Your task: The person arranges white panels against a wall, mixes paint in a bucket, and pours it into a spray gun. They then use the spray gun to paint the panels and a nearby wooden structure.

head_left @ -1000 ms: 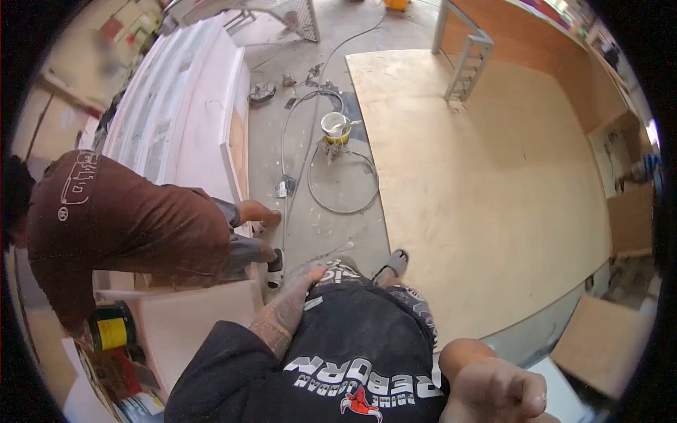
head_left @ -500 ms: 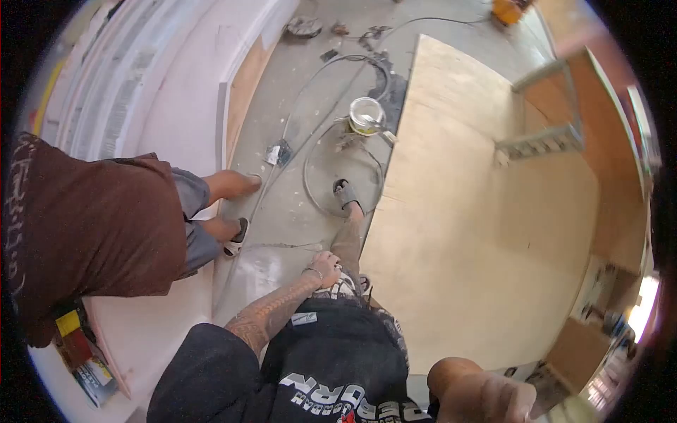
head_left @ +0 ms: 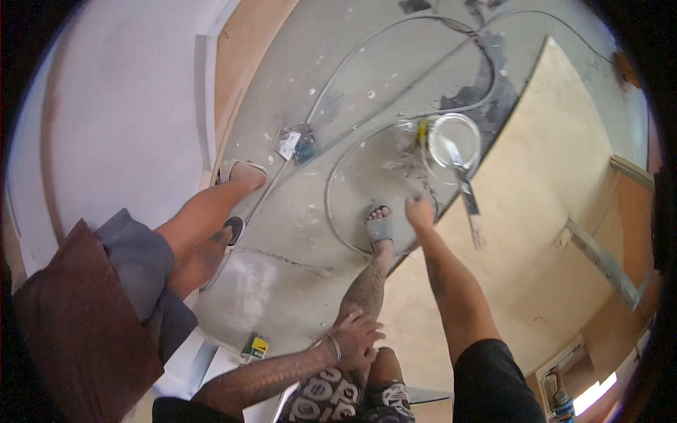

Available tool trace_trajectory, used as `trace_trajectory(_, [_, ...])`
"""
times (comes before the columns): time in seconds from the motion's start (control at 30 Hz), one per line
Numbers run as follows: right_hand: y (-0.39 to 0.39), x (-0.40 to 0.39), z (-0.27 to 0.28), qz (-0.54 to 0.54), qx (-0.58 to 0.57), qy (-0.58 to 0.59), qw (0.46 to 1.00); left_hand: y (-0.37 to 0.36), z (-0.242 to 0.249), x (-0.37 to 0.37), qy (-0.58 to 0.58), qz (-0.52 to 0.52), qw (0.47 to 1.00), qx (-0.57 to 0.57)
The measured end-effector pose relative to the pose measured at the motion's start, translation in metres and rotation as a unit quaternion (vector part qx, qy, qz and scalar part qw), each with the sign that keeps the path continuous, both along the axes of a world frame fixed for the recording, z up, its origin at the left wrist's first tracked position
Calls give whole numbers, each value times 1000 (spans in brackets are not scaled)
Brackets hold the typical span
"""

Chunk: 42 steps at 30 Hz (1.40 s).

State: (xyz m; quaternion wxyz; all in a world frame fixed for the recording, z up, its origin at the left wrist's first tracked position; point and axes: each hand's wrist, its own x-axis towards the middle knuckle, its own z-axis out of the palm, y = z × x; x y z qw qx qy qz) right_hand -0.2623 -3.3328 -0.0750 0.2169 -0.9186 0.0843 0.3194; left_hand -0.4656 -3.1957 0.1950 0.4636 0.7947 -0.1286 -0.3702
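Observation:
My left hand (head_left: 358, 340) lies on my bent leg near the knee, fingers spread, holding nothing. Reaching forward over the board's edge, my right hand (head_left: 421, 211) looks curled, and I see nothing in it; its fingertips are small and blurred. Just beyond it, to the upper right, stands an open white bucket (head_left: 451, 120) with a yellow-green label. A flat-bladed tool like a putty knife (head_left: 465, 194) leans out over the bucket's rim, its dark end toward me. My right hand is apart from both.
A pale plywood board (head_left: 479, 289) spans the right side. A hose or cable (head_left: 330, 190) loops across the floor around my sandalled foot (head_left: 381, 225). Another person's legs (head_left: 204, 218) are at left. A small packet (head_left: 296, 143) lies beside the cable. A metal frame (head_left: 603, 261) stands at right.
My right hand has swung from the lower right to near the bucket. My left hand stays on my leg, its fingers now spread. The view has moved closer to the bucket.

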Motion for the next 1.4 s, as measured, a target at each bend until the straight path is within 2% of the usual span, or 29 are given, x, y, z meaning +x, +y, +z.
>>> trace_trajectory(0.1, [-18,10,-114,-5,-74,-72,995,19,-6,15,87,74,993,-8])
trace_trajectory(0.13, [-61,3,-223,129,-146,102,976,23,-8,13,78,117,990,-13])
trace_trajectory(0.17, [-44,13,-199,-4,-121,-59,991,28,-10,12,67,159,985,-16])
trace_trajectory(0.2, [-30,37,-173,-77,-101,-69,989,33,-10,18,69,169,983,-12])
trace_trajectory(0.23, [-19,55,-152,-83,-82,49,992,37,-8,24,74,191,979,-17])
trace_trajectory(0.33, [-46,51,-207,-65,-67,14,996,36,-9,23,73,238,968,-24])
trace_trajectory(0.37, [-28,57,-163,-78,2,30,996,34,-6,23,68,252,965,-21])
trace_trajectory(0.4, [-24,50,-152,-72,3,26,997,32,-2,22,62,261,963,-20])
trace_trajectory(0.47, [-38,38,-146,-23,170,82,982,18,0,11,64,270,961,-21])
trace_trajectory(0.53, [-33,9,-126,27,106,45,993,0,1,1,58,273,960,-30])
trace_trajectory(0.6, [-5,-6,-43,35,137,65,988,-14,6,-10,34,248,968,4])
trace_trajectory(0.63, [-17,-33,-60,65,159,43,984,-23,11,-17,39,235,971,20])
trace_trajectory(0.67, [-5,-45,-6,66,201,-17,977,-33,14,-29,26,237,971,17])
trace_trajectory(0.73, [-11,-73,47,135,241,28,961,-56,11,-58,42,197,977,65])
trace_trajectory(0.8, [-26,-109,99,147,350,53,924,-86,8,-83,27,216,973,73])
trace_trajectory(0.9, [-55,-153,158,176,344,76,919,-121,28,-96,-78,256,951,158])
trace_trajectory(0.93, [-68,-166,176,171,341,75,922,-130,37,-94,5,319,938,137])
trace_trajectory(0.97, [-83,-181,194,166,337,77,924,-143,50,-97,91,380,914,111])
trace_trajectory(1.0, [-99,-195,211,180,339,77,920,-161,59,-109,86,393,909,112])
trace_trajectory(1.07, [-115,-216,245,157,310,49,937,-181,75,-129,37,598,798,61])
trace_trajectory(1.1, [-122,-230,268,127,337,45,932,-189,94,-132,92,698,708,-59])
trace_trajectory(1.13, [-123,-245,288,140,342,47,928,-194,114,-136,86,707,699,-57])
trace_trajectory(1.17, [-123,-264,306,-28,427,166,888,-198,137,-141,101,749,649,-88])
trace_trajectory(1.2, [-123,-276,329,-195,487,277,805,-202,153,-149,115,785,596,-122])
trace_trajectory(1.23, [-133,-284,353,192,411,118,883,-214,141,-167,50,787,597,-147])
trace_trajectory(1.27, [-134,-293,387,201,410,116,882,-223,153,-179,45,791,591,-152])
trace_trajectory(1.33, [-122,-318,442,346,403,128,837,-233,179,-199,-23,881,433,-190])
trace_trajectory(1.37, [-119,-332,454,350,405,117,837,-237,185,-216,-95,888,410,-186])
trace_trajectory(1.4, [-117,-349,465,404,447,118,789,-239,193,-246,-104,884,413,-191])
